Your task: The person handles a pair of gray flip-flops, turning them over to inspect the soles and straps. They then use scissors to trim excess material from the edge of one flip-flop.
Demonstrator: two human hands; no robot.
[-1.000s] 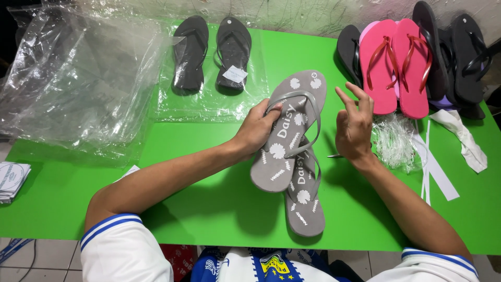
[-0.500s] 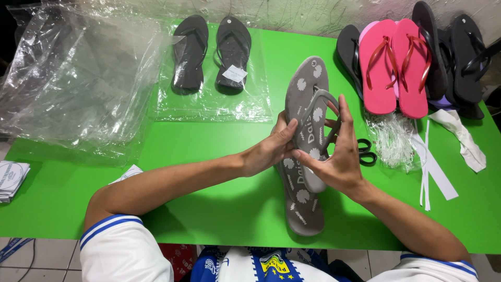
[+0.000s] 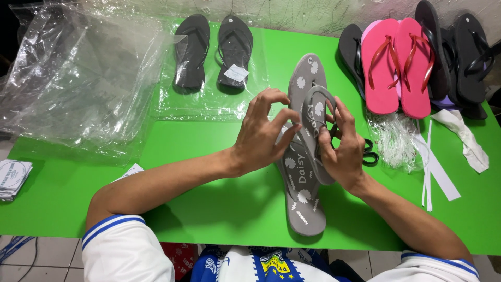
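Observation:
Two grey flip-flops [image 3: 304, 184] with white flower prints are held together, one laid over the other, above the green table [image 3: 198, 146]. My left hand [image 3: 263, 136] pinches the upper sandal's edge from the left, fingers spread. My right hand [image 3: 342, 146] grips the pair from the right, fingers curled through the grey straps. Black scissors [image 3: 369, 153] lie just right of my right hand, partly hidden.
A black pair of flip-flops [image 3: 214, 49] lies on a clear plastic bag at the back. Pink flip-flops [image 3: 396, 65] and several black ones [image 3: 459, 52] lie back right. Crumpled clear plastic [image 3: 73, 78] fills the left. White paper strips [image 3: 438, 172] and small clear bags [image 3: 396, 141] lie right.
The two grey sandals were brought together and stacked. My right hand moved from open beside them onto the straps; my left hand shifted up along the left edge.

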